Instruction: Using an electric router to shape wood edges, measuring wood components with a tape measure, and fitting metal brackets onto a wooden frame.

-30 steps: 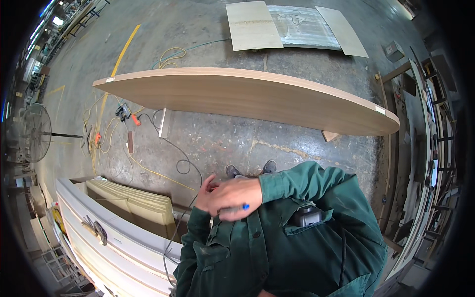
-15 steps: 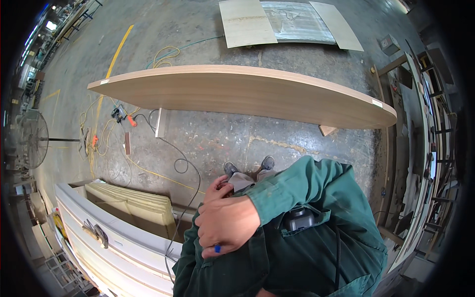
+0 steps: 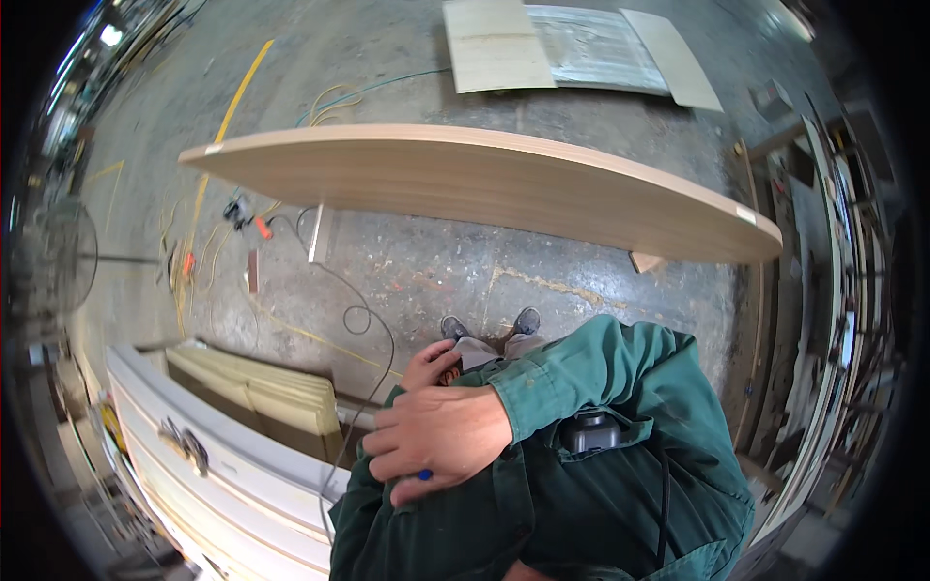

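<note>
My right hand [image 3: 436, 438] lies across my left forearm, its fingers over the green sleeve [image 3: 356, 504]. The blue end of a small thing [image 3: 425, 474] pokes out between its thumb and forefinger; the rest is hidden. Just beyond is my left hand [image 3: 426, 368], partly covered by the right, its fingers curled. A small brown and dark thing [image 3: 450, 375] shows beside those fingers, too little of it to name. Past my shoes, a long wooden panel [image 3: 465, 184] with a curved edge stands across the floor, apart from both hands.
A grey-white crate-like unit [image 3: 232, 455] with yellowish padding [image 3: 257, 385] stands at my left. A black cable [image 3: 387, 334] loops over the floor near it. A power tool [image 3: 235, 215] and a fan [image 3: 73, 257] are farther left. Flat sheets [image 3: 596, 48] lie beyond the panel; a rack [image 3: 823, 281] runs along the right.
My right hand has shifted slightly left along the sleeve, its fingers spreading more. The left hand has turned a little, and a brown thing beside its fingers now shows. The view has shifted slightly.
</note>
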`<state>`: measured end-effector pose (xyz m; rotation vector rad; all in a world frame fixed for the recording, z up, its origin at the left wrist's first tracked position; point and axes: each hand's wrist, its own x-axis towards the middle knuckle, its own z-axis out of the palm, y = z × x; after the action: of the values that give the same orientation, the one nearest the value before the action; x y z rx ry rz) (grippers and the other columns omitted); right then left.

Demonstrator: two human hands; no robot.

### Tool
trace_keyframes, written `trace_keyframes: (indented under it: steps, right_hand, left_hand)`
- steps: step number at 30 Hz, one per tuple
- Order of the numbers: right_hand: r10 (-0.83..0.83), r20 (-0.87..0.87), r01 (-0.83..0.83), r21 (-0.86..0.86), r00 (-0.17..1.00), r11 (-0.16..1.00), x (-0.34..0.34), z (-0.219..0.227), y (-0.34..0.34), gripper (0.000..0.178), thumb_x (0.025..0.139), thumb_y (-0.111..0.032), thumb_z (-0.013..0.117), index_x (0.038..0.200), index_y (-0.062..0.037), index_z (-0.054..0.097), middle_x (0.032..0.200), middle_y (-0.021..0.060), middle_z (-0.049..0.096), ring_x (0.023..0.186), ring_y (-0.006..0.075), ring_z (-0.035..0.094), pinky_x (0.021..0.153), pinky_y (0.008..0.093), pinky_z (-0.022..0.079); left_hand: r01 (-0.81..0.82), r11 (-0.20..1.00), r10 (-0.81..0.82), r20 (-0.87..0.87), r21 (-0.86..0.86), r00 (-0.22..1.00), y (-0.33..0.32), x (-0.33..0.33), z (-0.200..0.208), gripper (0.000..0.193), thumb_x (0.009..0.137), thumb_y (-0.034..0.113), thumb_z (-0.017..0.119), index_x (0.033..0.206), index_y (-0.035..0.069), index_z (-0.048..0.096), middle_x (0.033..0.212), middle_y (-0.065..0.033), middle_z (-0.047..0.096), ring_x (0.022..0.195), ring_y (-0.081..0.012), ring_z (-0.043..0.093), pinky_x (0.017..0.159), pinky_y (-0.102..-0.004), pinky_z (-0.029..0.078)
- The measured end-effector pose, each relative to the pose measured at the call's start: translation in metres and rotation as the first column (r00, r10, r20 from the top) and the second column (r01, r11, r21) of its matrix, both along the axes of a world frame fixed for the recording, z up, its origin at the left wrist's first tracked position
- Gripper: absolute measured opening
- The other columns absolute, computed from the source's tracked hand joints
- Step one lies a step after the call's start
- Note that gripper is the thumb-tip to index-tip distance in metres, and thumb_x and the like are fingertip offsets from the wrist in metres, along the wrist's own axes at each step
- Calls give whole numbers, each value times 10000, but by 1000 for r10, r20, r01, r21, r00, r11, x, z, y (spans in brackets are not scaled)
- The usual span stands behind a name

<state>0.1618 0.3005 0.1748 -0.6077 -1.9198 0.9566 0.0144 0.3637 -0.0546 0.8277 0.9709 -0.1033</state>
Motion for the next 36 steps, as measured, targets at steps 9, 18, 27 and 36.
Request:
trace_keyframes:
  steps: [9,18,27,36]
  right_hand:
    - [364,175,-334,-178,915,925,-14,8,23,304,849,-312,637,1041,-78,608,996,100,546,903,274,532,792,370,443]
    - [723,74,-686,-261,687,679,-61,10,51,395,885,-305,595,1205,-79,544,1121,142,531,1024,312,528,867,387,444]
    - [711,76,-658,-323,699,681,-86,-3,62,421,920,-350,535,1197,-32,535,1108,162,538,1004,312,536,865,379,455]
    - [290,34,-255,-389,956,886,-45,-25,56,462,905,-303,573,1268,-34,476,1114,157,528,1040,317,521,866,386,442]
  left_hand:
    - [-256,945,230,141,203,963,-13,-18,-9,343,868,282,635,1091,21,639,956,-41,649,861,-111,584,782,-259,484]
    - [-892,411,873,198,190,445,1,-179,48,449,799,111,669,1213,32,515,1085,-94,578,924,-187,602,766,-336,527]
    - [-268,228,974,-218,936,68,18,-457,12,445,679,185,719,1049,-22,584,844,-131,648,704,-202,638,670,-308,534]
    - [640,698,435,-900,321,-22,83,-445,2,393,793,236,548,1148,75,593,1115,-146,619,1096,-353,529,974,-399,405]
